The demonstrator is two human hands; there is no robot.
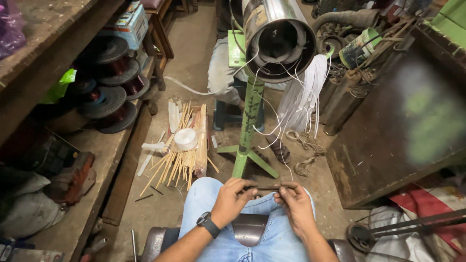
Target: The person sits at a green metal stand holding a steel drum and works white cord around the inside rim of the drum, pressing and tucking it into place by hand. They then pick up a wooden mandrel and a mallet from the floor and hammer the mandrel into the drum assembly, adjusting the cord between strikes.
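Thin dark rod [266, 188], held crosswise over the lap, is what both hands are busy with. Its long axis runs left to right, level, with one end in each grip. The left hand [232, 198] has its fingers [246, 186] pinched together on the rod's left end, thumb underneath; the right hand [295, 200] has its fingers [286, 186] closed on the other end in the same way. Only a short stretch of the rod shows bare between the two grips, so neither hand is nearer to it than the other; both are on it. A black wristwatch [208, 223] sits on the left wrist.

Below the hands are knees in blue jeans [208, 191] and the front edge of a dark seat [248, 228]. Just beyond the knees, on the concrete floor, stands a green stand [251, 126] carrying a large steel tube [277, 36] whose open mouth faces the person; thin white cords [306, 94] spill out of it and hang down, a few strands trailing toward the hands. To the left of the stand lies a bundle of pale sticks [182, 155] with a roll of white tape [186, 139] on top. Further left, a wooden shelf [104, 160] holds spools of copper wire [104, 82]. Another person's knee [219, 73] shows behind the stand.
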